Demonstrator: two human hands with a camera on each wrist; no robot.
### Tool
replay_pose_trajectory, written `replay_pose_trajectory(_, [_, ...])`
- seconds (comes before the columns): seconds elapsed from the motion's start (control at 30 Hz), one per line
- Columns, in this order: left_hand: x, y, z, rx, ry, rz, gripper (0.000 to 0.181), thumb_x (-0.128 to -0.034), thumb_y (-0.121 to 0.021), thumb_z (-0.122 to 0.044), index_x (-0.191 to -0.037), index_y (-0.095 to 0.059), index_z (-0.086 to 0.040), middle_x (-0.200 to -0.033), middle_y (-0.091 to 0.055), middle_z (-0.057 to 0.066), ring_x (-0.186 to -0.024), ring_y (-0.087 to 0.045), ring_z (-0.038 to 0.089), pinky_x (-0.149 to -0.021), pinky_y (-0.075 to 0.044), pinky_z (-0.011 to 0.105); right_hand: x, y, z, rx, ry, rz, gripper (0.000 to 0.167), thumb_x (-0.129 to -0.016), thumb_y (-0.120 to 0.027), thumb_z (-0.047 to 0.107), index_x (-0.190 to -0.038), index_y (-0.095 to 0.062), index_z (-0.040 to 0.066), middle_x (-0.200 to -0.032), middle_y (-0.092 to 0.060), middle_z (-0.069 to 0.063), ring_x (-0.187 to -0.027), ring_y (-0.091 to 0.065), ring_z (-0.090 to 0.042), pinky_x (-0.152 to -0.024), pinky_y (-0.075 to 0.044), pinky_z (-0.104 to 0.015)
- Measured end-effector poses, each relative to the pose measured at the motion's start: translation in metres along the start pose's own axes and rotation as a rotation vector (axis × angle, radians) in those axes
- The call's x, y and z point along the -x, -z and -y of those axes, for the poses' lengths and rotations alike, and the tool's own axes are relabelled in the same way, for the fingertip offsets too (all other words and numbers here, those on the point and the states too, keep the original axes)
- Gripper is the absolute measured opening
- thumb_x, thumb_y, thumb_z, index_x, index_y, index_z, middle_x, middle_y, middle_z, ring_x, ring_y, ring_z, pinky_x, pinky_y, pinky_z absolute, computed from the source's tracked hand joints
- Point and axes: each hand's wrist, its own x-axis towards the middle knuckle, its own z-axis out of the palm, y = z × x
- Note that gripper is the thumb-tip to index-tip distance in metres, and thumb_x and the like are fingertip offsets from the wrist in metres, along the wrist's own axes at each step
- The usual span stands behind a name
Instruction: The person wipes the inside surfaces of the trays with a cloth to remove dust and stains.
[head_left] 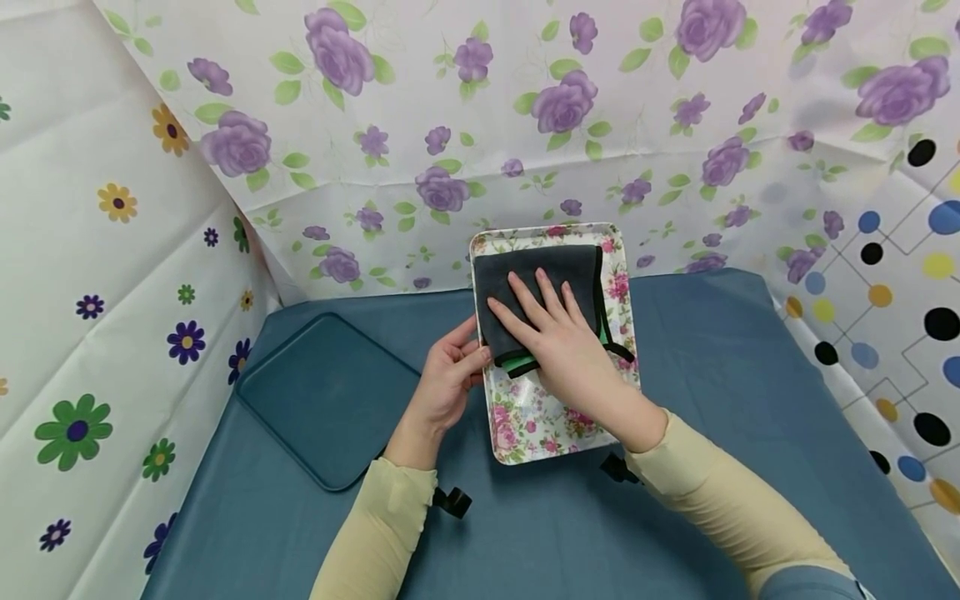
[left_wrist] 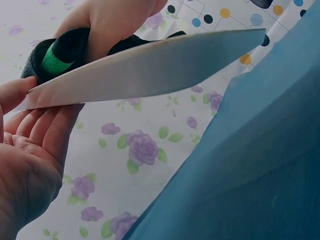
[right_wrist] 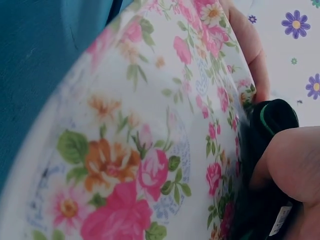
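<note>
Currently, the left hand (head_left: 446, 377) pinches the floral tray (head_left: 521, 421); the right hand (head_left: 567, 346), fingers spread, holds a dark cloth (head_left: 564, 260) against it.

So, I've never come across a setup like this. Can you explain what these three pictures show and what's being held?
There's no machine here, just a person working with two bare hands. The wide picture comes from a camera worn on the head, looking forward and down. The other two are close-ups from cameras on the wrists: one shows the tray edge-on from the left, the other its flowered face from the right.

The left hand grips the edge of a flowered tray, thumb in front. The right hand lies spread on a dark cloth, pressing it against the tray. On the blue table lies a second, plain blue tray. Patterned sheets hang around it all.
</note>
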Motion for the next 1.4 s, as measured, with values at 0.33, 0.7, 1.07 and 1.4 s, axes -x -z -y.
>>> replay_pose_trajectory(0.33, [0.003,0.002,0.003,0.002,0.002,-0.007,0.064,-0.1069,-0.053,0.008,-0.167,-0.030,0.002,-0.113,-0.080,0.000,-0.090,-0.077,0.012,-0.073,-0.063,0.029,0.006,0.003,-0.004,-0.003,-0.047,0.025,0.117,-0.080,-0.087,-0.006,-0.173,-0.026,0.027,-0.180,-0.001,-0.006,-0.164,0.006,-0.034,-0.130,-0.005,-0.060])
replay_pose_trajectory(0.7, [0.005,0.005,0.002,0.007,-0.021,-0.018,0.065,-0.1056,-0.054,0.008,-0.166,-0.029,0.005,-0.104,-0.080,0.001,-0.085,-0.076,0.012,-0.072,-0.063,0.029,0.014,0.009,-0.019,-0.041,-0.074,-0.034,0.111,-0.081,-0.080,-0.014,-0.171,-0.031,0.027,-0.180,-0.008,-0.006,-0.165,-0.001,-0.033,-0.129,-0.007,-0.061])
replay_pose_trajectory(1.07, [0.009,0.009,0.007,-0.006,-0.045,-0.007,0.065,-0.1060,-0.055,0.006,-0.166,-0.030,0.006,-0.101,-0.079,-0.001,-0.081,-0.072,0.009,-0.068,-0.060,0.025,0.024,0.008,-0.031,-0.090,-0.128,-0.047,0.118,-0.077,-0.086,-0.015,-0.171,-0.032,0.030,-0.180,-0.007,-0.002,-0.165,0.000,-0.029,-0.129,-0.008,-0.061])
replay_pose_trajectory(1.4, [0.008,0.014,0.009,-0.016,-0.068,0.015,0.065,-0.1057,-0.058,0.003,-0.165,-0.031,0.006,-0.106,-0.080,0.001,-0.082,-0.073,0.010,-0.071,-0.062,0.027,0.025,0.011,-0.033,-0.108,-0.122,-0.037,0.120,-0.075,-0.088,-0.015,-0.171,-0.032,0.030,-0.180,-0.007,-0.002,-0.165,0.001,-0.029,-0.129,-0.007,-0.060])
